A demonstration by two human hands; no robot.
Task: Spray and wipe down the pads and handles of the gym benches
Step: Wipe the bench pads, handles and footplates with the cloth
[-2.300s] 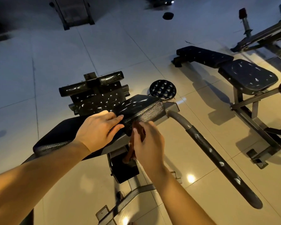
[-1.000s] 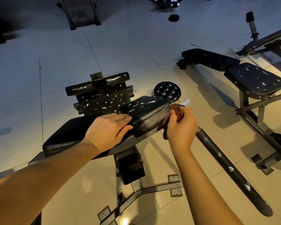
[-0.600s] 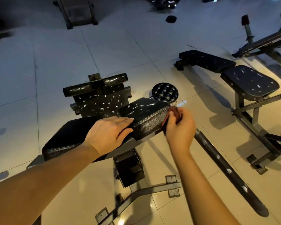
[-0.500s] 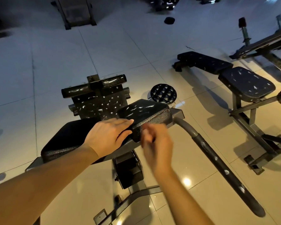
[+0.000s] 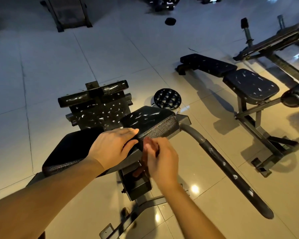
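Two hands work: our left hand (image 5: 110,147) lies on the black pad (image 5: 150,119), fingers straight and together; our right hand (image 5: 162,159) curls its fingers round a brown cloth (image 5: 141,170).

open tiled floor (image 5: 110,49) left, long handle (image 5: 228,171) blocking right, second bench (image 5: 250,85) beyond

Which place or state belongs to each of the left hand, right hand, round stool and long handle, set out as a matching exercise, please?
Things: 1 left hand; 2 right hand; 3 round stool; 4 long handle.
States: A grips a reddish cloth; B on the floor beyond the seat pad; C rests on the long pad; D stretches away to the lower right.
Pairs: 1-C, 2-A, 3-B, 4-D.
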